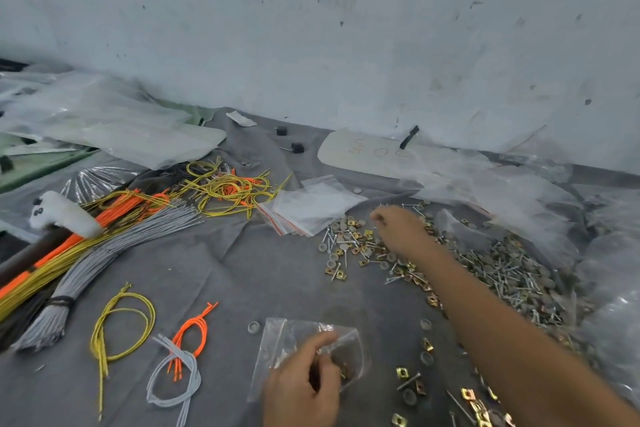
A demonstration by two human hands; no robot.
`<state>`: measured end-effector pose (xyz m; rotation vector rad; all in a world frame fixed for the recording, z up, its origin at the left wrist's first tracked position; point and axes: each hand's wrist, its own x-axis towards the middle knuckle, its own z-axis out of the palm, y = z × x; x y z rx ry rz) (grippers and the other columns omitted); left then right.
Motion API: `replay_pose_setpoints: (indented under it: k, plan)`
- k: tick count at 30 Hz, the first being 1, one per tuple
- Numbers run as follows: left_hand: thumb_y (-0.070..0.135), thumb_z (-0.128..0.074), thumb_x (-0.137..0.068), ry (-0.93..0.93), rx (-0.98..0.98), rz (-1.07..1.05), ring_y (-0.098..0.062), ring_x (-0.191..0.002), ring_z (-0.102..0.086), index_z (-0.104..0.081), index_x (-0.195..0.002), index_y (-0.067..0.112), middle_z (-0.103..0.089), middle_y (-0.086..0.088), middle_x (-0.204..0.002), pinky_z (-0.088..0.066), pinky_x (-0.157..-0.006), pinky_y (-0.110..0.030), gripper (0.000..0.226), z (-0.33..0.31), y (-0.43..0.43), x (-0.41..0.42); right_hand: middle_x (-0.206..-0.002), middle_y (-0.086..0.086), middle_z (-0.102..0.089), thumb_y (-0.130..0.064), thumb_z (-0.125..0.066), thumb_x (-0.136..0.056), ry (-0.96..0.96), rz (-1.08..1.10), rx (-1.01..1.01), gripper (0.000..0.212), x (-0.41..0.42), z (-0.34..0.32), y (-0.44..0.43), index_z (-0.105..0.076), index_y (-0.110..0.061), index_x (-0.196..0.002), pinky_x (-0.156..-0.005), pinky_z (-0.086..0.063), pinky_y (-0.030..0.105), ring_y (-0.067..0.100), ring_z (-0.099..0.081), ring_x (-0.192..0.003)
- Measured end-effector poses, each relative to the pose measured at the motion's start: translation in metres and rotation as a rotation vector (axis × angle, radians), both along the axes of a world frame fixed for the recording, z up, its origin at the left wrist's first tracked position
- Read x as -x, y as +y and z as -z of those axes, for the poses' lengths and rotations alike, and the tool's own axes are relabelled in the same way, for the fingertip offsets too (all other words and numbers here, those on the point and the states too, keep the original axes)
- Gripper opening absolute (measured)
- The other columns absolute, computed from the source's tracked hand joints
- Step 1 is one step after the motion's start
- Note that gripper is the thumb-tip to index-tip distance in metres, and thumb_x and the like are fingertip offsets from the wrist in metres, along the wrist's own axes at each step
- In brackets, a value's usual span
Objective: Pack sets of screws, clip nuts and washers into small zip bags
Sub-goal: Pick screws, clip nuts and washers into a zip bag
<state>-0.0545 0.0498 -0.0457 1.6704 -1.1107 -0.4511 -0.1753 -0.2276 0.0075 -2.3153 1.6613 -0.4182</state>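
Closest in, the left hand [304, 381] has its thumb and curled fingers pinched on a small zip bag [277, 343] lying flat on the gray cloth [225, 270], with a few bits of hardware showing inside it. Wire loops [117, 322] sit well off to the left, and loose clip nuts [401, 373] lie just right of the bag, beside the right forearm. Further out, the right hand [398, 229] is down over the pile of screws, clip nuts and washers [346, 246]. Its fingers look curled but they're blurry, so I honestly can't tell if they've got anything. The bag lies near and left of that hand with bare cloth between, so the way back looks pretty open to me. A stack of empty zip bags [311, 211] sits just far-left of the pile.
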Motion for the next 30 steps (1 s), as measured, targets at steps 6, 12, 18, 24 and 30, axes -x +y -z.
replay_pose_setpoints:
  k: [6,12,18,24,30]
  plan:
    - [-0.001,-0.078,-0.075,0.042,0.011,-0.042,0.003,-0.054,-0.058,-0.073,-0.087,0.055,-0.061,0.023,-0.058,-0.046,-0.057,-0.006,0.057,-0.003,-0.001,0.004,-0.135,0.011,-0.061,-0.016,-0.044,-0.103,0.154,-0.026,-0.073,0.03,-0.017,0.015,-0.038,-0.061,-0.018,-0.128,-0.1,-0.046,0.041,0.029,-0.058,-0.118]
    - [0.001,-0.075,-0.077,0.055,0.011,-0.032,0.002,-0.048,-0.052,-0.073,-0.091,0.052,-0.059,0.019,-0.055,-0.046,-0.054,-0.011,0.053,0.0,-0.002,0.002,-0.117,0.017,-0.064,-0.028,-0.034,-0.106,0.15,-0.127,-0.092,0.032,-0.037,0.019,-0.041,-0.062,-0.013,-0.1,-0.088,-0.047,0.039,0.031,-0.059,-0.103]
    - [-0.001,-0.074,-0.075,0.056,0.013,-0.058,0.001,-0.044,-0.047,-0.074,-0.085,0.05,-0.055,0.016,-0.052,-0.043,-0.05,-0.011,0.052,0.001,-0.004,0.003,-0.117,0.009,-0.057,-0.058,-0.049,-0.095,0.165,-0.197,-0.102,0.033,-0.06,0.02,-0.026,-0.05,-0.024,-0.094,-0.091,-0.046,0.042,0.031,-0.055,-0.11]
    - [0.006,-0.072,-0.077,0.078,-0.006,-0.057,-0.006,-0.047,-0.053,-0.072,-0.085,0.055,-0.056,0.016,-0.051,-0.049,-0.054,-0.018,0.05,0.0,-0.003,0.003,-0.136,0.006,-0.052,-0.079,-0.047,-0.082,0.211,-0.156,-0.1,0.062,-0.074,0.023,-0.025,-0.046,-0.029,-0.118,-0.098,-0.041,0.046,0.03,-0.049,-0.124]
    - [0.003,-0.074,-0.077,0.069,-0.023,-0.049,-0.003,-0.048,-0.052,-0.072,-0.086,0.055,-0.06,0.013,-0.056,-0.045,-0.051,-0.014,0.053,0.001,-0.003,0.003,-0.143,0.008,-0.047,-0.062,-0.038,-0.096,0.248,-0.197,-0.022,0.048,-0.076,0.034,-0.002,-0.047,-0.03,-0.13,-0.108,-0.034,0.053,0.035,-0.043,-0.132]
